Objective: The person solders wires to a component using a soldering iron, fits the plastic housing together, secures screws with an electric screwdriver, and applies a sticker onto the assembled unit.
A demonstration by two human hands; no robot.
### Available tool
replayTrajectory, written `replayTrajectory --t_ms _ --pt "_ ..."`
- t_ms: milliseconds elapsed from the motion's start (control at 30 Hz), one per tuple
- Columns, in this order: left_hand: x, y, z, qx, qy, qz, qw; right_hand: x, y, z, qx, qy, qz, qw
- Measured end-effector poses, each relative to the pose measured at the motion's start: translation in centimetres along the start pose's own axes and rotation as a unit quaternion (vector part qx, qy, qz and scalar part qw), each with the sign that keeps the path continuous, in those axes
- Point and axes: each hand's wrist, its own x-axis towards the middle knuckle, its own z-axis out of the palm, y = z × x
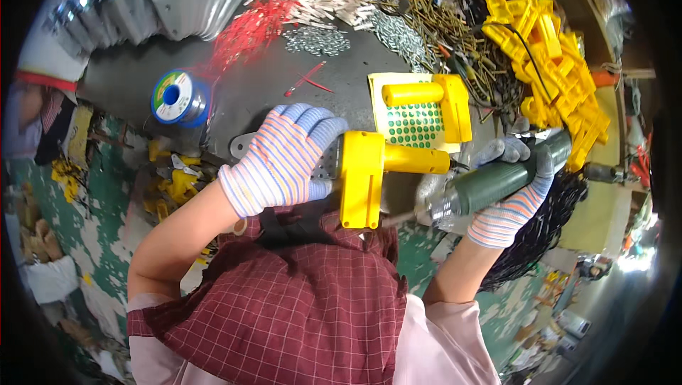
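My left hand (288,154), in a striped knit glove, is closed around a grey metal plate with holes (325,166). A yellow plastic housing with a round handle (362,180) sits against that plate, its handle pointing right. My right hand (513,204), gloved too, grips a dark green electric screwdriver (490,185). The screwdriver's tip points left toward the lower end of the yellow housing; whether it touches is too blurred to tell. Just beyond, a second yellow housing (455,109) rests on a sheet of green round stickers (408,128).
A solder wire spool (177,97) stands at the left. Behind are red wires (256,26), white small parts (330,3), silver screws (317,40) and brass-coloured pins (455,30). Bent metal plates (170,1) are stacked far left; yellow housings (554,58) pile up far right. Black cables (529,250) hang beside my right arm.
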Motion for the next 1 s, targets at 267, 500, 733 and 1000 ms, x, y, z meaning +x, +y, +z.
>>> replayTrajectory --t_ms 267,500,733,1000 --pt "1.0 -0.3 0.2 -0.054 -0.017 -0.005 0.998 2.6 1.8 -4.2 0.106 0.078 -0.119 0.984" --pt "1.0 -0.2 -0.2 -0.043 -0.045 -0.008 0.998 3.6 2.8 -3.5 0.117 0.159 -0.124 0.973" --pt "1.4 -0.7 -0.6 -0.039 -0.046 0.036 0.998 3.7 3.3 -3.0 0.132 0.097 -0.087 0.983" --pt "1.8 -1.2 -0.4 -0.106 -0.042 0.014 0.993 4.2 3.5 -2.6 0.099 0.162 -0.083 0.978"
